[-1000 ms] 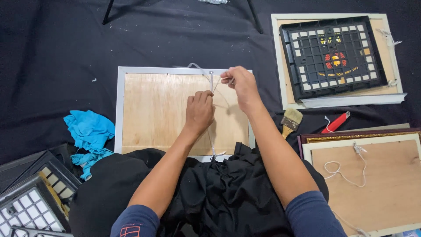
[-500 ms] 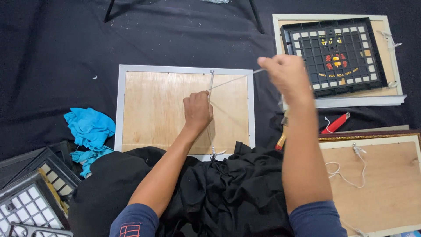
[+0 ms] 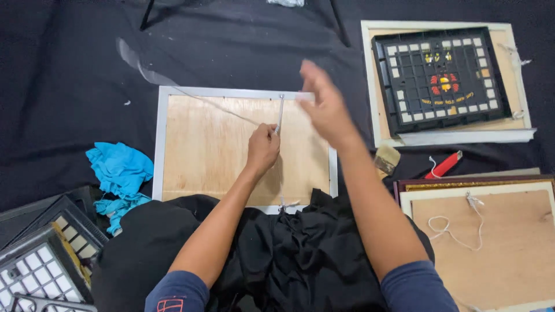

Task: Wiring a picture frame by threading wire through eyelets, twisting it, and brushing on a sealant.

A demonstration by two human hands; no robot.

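Pinching white string [image 3: 279,114] at frame centre — left hand [image 3: 263,150], fingers closed, over the silver-edged picture frame back [image 3: 202,156]; right hand [image 3: 326,107] blurred, fingers spread, near its top edge — bare black cloth [image 3: 75,69] upper left.

single head-worn view, steeply downward, close over lap and wooden frame back [image 3: 219,156]

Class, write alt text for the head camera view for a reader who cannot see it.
The left hand pinches a white string on the plywood back of a silver picture frame, while the blurred right hand hangs open above it. Blue cloth lies left; more frames right.
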